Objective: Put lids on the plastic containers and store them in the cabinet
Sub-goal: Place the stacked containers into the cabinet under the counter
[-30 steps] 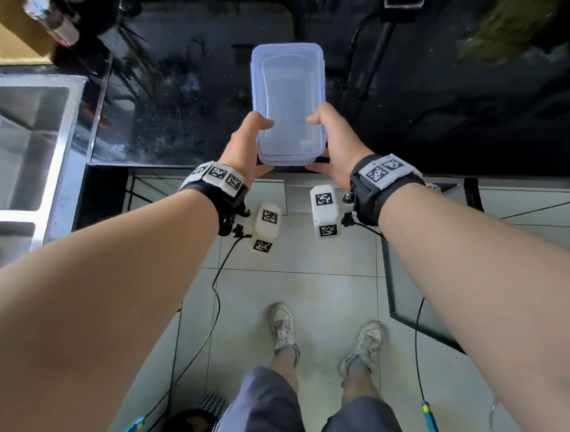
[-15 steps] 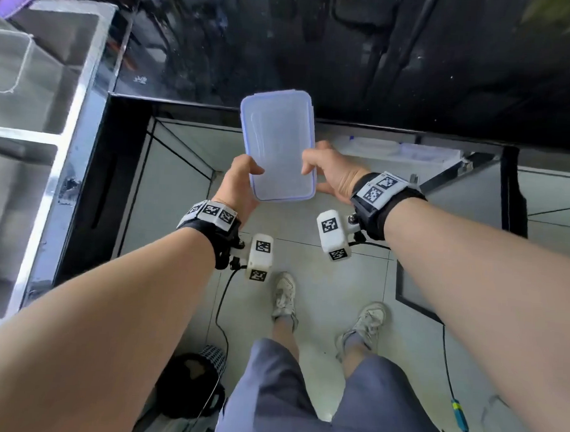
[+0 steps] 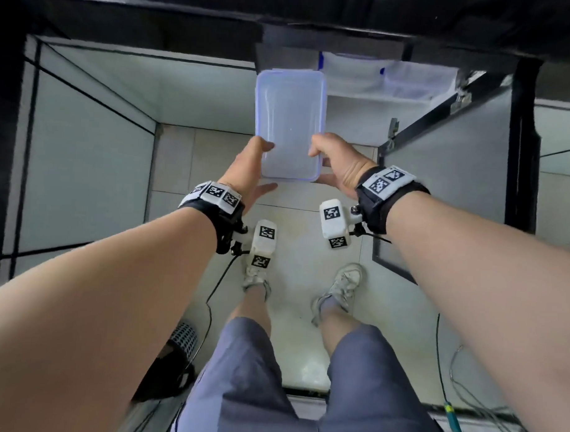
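A clear rectangular plastic container with a blue-rimmed lid [image 3: 288, 119] is held out in front of me, level with the open lower cabinet [image 3: 92, 138]. My left hand [image 3: 249, 169] grips its near left corner and my right hand [image 3: 338, 164] grips its near right corner, thumbs on the lid. Inside the cabinet at the back right lie other lidded clear containers [image 3: 388, 79]. Both wrists wear black bands with marker tags.
The cabinet door [image 3: 440, 163] stands open on the right, close to my right wrist. The dark countertop edge [image 3: 284, 18] runs overhead. My legs and shoes are on the tiled floor below; cables hang down, and a dark object [image 3: 172, 363] sits at lower left.
The container has come down from the countertop to the level of the cabinet opening, both hands still on it. My view has tilted down, and the sink at left has left the frame.
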Motion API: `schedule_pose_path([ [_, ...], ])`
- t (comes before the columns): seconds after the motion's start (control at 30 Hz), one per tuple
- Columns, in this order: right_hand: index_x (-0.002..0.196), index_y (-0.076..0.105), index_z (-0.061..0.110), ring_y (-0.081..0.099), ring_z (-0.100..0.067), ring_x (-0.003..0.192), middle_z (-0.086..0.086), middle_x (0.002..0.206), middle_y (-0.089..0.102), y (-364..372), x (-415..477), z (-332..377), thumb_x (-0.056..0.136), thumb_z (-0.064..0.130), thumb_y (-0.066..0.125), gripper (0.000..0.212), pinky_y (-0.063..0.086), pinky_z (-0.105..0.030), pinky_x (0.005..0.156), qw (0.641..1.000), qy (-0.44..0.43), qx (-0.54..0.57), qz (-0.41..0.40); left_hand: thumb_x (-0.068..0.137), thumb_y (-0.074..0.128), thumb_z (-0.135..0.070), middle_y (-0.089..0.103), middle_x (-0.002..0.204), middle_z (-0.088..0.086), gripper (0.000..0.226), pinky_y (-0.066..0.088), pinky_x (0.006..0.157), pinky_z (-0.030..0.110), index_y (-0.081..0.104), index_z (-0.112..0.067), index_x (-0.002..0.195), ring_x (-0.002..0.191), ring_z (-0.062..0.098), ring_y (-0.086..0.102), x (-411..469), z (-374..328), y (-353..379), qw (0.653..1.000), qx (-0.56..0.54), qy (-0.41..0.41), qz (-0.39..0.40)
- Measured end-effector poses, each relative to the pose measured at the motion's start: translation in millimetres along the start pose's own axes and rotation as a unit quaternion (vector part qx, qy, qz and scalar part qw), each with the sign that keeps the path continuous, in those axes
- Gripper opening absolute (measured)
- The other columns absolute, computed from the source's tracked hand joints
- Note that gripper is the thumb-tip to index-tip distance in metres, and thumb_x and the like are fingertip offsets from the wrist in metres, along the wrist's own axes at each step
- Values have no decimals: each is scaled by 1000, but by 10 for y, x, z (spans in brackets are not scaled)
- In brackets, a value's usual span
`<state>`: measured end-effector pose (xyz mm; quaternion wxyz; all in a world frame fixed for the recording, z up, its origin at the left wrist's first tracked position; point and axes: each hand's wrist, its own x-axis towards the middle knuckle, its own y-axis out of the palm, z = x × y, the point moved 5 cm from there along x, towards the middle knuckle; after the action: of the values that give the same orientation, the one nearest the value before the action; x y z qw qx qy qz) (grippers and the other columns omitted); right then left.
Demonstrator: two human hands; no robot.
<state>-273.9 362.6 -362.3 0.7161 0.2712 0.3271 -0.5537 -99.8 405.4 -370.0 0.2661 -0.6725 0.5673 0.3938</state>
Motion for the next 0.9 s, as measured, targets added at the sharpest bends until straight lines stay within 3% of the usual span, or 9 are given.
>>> schedule_pose_path([
  [0.1, 88, 59, 22, 56, -37, 128, -12, 139, 57, -75, 278, -71, 67, 37, 61, 26, 60, -48, 99, 999, 28, 39, -3, 77, 60, -60, 57, 143, 2, 46, 60, 92, 42, 68, -36, 115, 126, 25, 57, 293, -66, 78, 998, 53, 16, -9],
  [0.17, 96, 59, 21, 59, -34, 116, -10, 128, 62, -84, 472, -67, 68, 37, 60, 32, 56, -50, 106, 999, 19, 47, 3, 77, 59, -63, 55, 133, -2, 35, 60, 92, 44, 67, -43, 105, 120, 23, 55, 470, -75, 86, 997, 66, 28, -4],
  [0.23, 101, 58, 19, 59, -29, 105, -6, 115, 63, -79, 687, -53, 69, 36, 59, 36, 54, -48, 105, 998, 5, 54, 9, 73, 59, -62, 52, 118, -2, 29, 61, 90, 48, 67, -47, 97, 106, 22, 54, 681, -85, 58, 997, 69, 33, 0],
  [0.37, 103, 61, 19, 59, -34, 127, -16, 148, 58, -79, 1153, -12, 70, 37, 61, 37, 56, -47, 107, 997, -17, 68, -11, 73, 63, -56, 64, 127, 7, 47, 63, 89, 49, 68, -33, 113, 111, 30, 62, 1185, -180, 44, 999, 31, 39, 20],
  [0.47, 94, 65, 23, 56, -35, 137, -13, 152, 57, -115, 1475, -17, 74, 40, 62, 26, 56, -42, 101, 996, -33, 80, -30, 77, 66, -53, 70, 122, 11, 50, 63, 91, 43, 66, -22, 117, 110, 31, 69, 1473, -271, 84, 998, 12, 62, 12],
  [0.6, 95, 71, 25, 61, -29, 124, -7, 130, 63, -215, 1768, -6, 79, 45, 65, 26, 60, -35, 91, 992, -47, 86, -82, 86, 67, -53, 66, 111, 9, 39, 64, 91, 37, 62, -18, 103, 105, 27, 71, 1702, -364, 127, 995, 23, 94, -24],
  [0.7, 100, 69, 18, 64, -21, 95, -1, 92, 56, -297, 1860, 88, 72, 52, 73, 44, 62, -31, 82, 983, -64, 128, -119, 83, 65, -70, 67, 119, 5, 76, 62, 94, 32, 59, -13, 133, 106, 18, 70, 1762, -492, 179, 991, 46, 121, -22],
  [0.8, 104, 69, 13, 71, -19, 92, -4, 90, 62, -312, 1885, 196, 59, 64, 78, 69, 64, -27, 83, 977, -68, 149, -134, 77, 66, -75, 67, 113, 2, 100, 57, 103, 33, 49, -6, 148, 101, 10, 68, 1773, -586, 235, 989, 47, 135, -25],
  [0.9, 98, 67, 12, 62, -20, 81, -3, 82, 54, -301, 1846, 195, 57, 67, 77, 69, 63, -29, 88, 981, -47, 133, -132, 76, 73, -65, 63, 106, -2, 87, 54, 100, 28, 58, -5, 137, 102, 6, 64, 1744, -556, 271, 992, -12, 128, -4],
])
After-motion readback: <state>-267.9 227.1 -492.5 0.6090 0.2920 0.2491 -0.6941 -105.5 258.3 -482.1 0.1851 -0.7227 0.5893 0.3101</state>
